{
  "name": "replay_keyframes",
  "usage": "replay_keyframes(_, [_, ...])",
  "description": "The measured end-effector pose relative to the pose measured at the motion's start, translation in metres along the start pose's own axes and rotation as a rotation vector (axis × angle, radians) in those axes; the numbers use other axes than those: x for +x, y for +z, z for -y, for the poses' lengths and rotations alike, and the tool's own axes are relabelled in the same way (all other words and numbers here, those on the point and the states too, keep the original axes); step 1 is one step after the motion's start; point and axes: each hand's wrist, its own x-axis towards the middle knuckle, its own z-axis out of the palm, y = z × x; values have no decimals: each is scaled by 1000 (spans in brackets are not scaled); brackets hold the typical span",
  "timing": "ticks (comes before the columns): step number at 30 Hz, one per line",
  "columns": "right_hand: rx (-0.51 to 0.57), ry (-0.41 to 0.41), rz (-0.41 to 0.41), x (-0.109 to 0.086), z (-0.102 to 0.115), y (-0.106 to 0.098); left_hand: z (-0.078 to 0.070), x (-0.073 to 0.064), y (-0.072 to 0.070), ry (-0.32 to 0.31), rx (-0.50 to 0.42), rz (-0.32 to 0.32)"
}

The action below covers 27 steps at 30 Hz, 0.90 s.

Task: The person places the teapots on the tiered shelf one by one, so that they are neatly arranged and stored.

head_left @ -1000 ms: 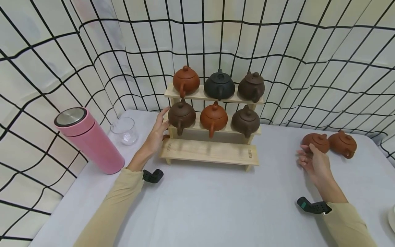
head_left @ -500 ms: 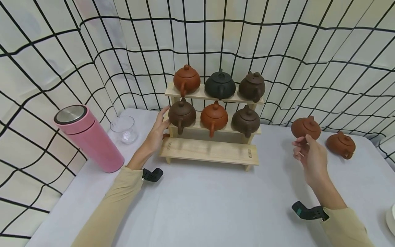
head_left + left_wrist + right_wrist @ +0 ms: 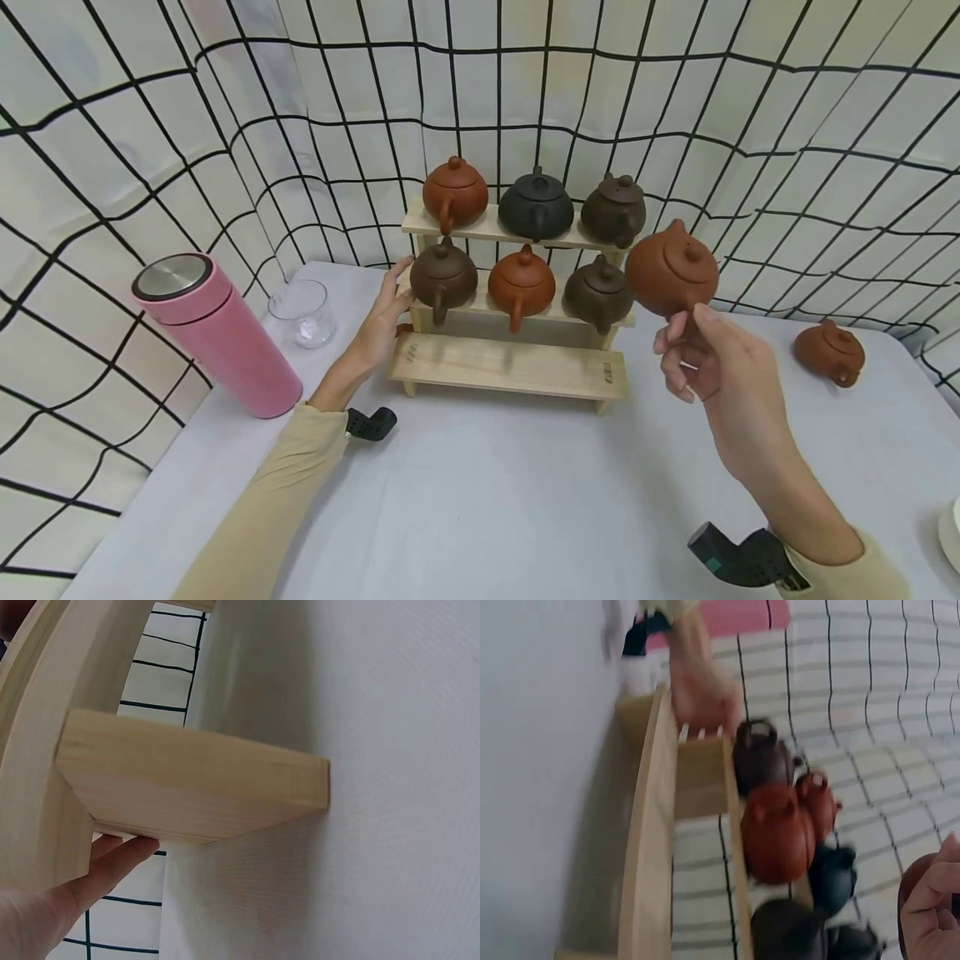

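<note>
My right hand [image 3: 731, 375] holds a reddish-brown clay teapot [image 3: 671, 268] up off the table, thumb and fingers pinching its near side. The teapot is slightly tilted, just right of a stepped wooden rack [image 3: 510, 367]. At the rack's left end, my left hand [image 3: 378, 325] rests with fairly straight fingers [image 3: 120, 862] against the wood. Two tiers carry teapots: orange-red [image 3: 454, 196], black [image 3: 536, 207] and dark brown [image 3: 613, 210] above; brown [image 3: 443, 275], orange [image 3: 521, 283] and brown [image 3: 597, 289] below. The lowest board is bare.
Another reddish teapot [image 3: 828, 352] stands on the white table at the right. A pink thermos [image 3: 221, 337] and a clear glass cup [image 3: 303, 315] stand left of the rack. Black wire mesh [image 3: 495, 129] rises behind and along the sides. A white object [image 3: 950, 533] shows at the right edge.
My right hand has lifted the teapot from beside the other reddish one and carried it left and up, close to the rack. My left hand has stayed at the rack's end.
</note>
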Motion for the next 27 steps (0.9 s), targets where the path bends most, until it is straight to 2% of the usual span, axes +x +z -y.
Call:
replay_keyframes(3, [1,-9,112,-4,5,23,1,0,-1,0,-4,-1])
replay_keyframes(6, [15,15,256,-9,5,45,1,0,-1,3,-5,-3])
replay_keyframes(10, [27,116,433,-15,1,75,1,0,-1,6,-16,-2])
replay_keyframes(15, [39,235,567,-22,-10,104,1,0,0,9,-30,1])
replay_keyframes(18, [42,304,617,-27,-23,117,2,0,0,11,-30,0])
replay_keyframes(22, [32,389,633,-31,-44,127,1,-1,0,11,-27,-1])
replay_keyframes(27, [-31,388,590,-20,-68,130,0,-2,0,12,-18,-8])
